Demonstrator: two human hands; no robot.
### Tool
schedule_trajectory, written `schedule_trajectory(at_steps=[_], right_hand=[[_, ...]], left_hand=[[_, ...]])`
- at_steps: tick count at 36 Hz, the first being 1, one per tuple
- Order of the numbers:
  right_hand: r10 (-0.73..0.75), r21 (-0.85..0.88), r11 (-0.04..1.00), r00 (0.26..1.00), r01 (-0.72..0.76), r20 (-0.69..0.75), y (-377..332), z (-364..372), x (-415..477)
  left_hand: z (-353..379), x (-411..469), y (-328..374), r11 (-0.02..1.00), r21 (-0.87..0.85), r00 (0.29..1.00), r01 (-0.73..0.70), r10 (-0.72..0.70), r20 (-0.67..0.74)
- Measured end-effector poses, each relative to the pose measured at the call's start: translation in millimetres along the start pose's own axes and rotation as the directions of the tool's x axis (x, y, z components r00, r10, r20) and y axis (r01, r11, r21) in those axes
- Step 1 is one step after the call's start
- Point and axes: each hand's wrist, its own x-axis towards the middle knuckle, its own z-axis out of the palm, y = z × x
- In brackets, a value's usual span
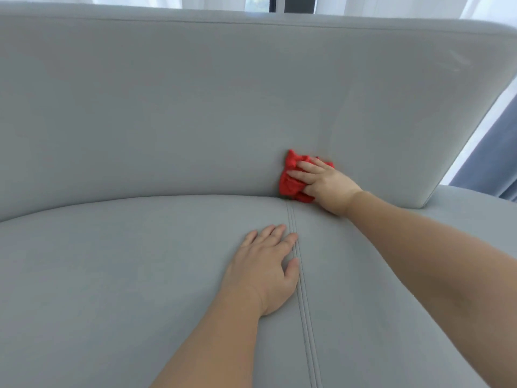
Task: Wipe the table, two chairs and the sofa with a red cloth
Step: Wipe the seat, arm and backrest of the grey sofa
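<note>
Left hand (263, 267), left of the seat seam (307, 331): bare, forearm bare. Right hand (327, 186), right of that seam: bare, forearm bare.

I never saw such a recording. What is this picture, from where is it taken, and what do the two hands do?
No machine here: a person wears a camera on the head, looking forward and down at both bare hands. The right hand presses a crumpled red cloth with straight fingers against the backrest of a grey sofa, just above the seat. The left hand lies flat on the seat beside a stitched seam and holds nothing.
</note>
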Motion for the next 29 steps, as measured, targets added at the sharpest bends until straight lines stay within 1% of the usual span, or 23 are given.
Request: schedule_trajectory(at_steps=[1,4,9,12,15,18,21,24,27,29], right_hand=[[-0.017,0.004,1.0,0.999,0.017,0.039,-1.1,5.8,-4.3],[-0.046,0.02,0.999,0.999,0.046,0.023,3.6,8.2,-2.7],[-0.096,-0.016,0.995,0.991,0.098,0.095,10.1,-4.3,-3.3],[-0.108,-0.047,0.993,0.991,0.112,0.081,16.1,-14.7,-7.7],[-0.058,-0.093,0.994,0.997,0.062,0.048,36.3,-30.6,-14.5],[-0.064,-0.14,0.988,0.998,0.064,0.007,61.2,-52.1,-18.6],[-0.028,-0.183,0.983,1.0,0.029,0.006,83.2,-74.4,-20.1],[0.044,-0.184,0.982,0.999,-0.043,0.0,99.0,-93.9,-21.6],[0.121,-0.192,0.973,0.991,-0.129,-0.055,112.3,-110.2,-24.3],[0.198,-0.179,0.96,0.975,-0.213,-0.098,120.3,-117.0,-27.4]], left_hand=[[0.8,0.0,-0.4,1.0,-0.001,1.0,-0.004,0.004,-0.006],[3.0,0.2,-2.0,1.0,-0.004,1.0,-0.008,0.008,-0.013],[2.0,-1.2,-1.2,1.0,-0.008,1.0,-0.002,0.002,-0.011],[1.1,-2.2,-0.2,1.0,-0.003,1.0,-0.002,0.002,-0.003],[2.8,-2.3,-1.5,1.0,0.003,1.0,-0.003,0.003,0.003],[3.4,-2.3,-2.5,1.0,0.007,1.0,-0.007,0.007,0.001],[2.7,-1.7,-2.7,1.0,-0.002,1.0,-0.006,0.006,0.008],[2.2,-1.8,-2.1,1.0,0.003,1.0,-0.008,0.008,0.008],[1.4,-1.9,-2.6,1.0,0.001,1.0,-0.007,0.006,0.014],[1.2,-2.2,-2.5,1.0,0.004,1.0,-0.006,0.006,0.012]])
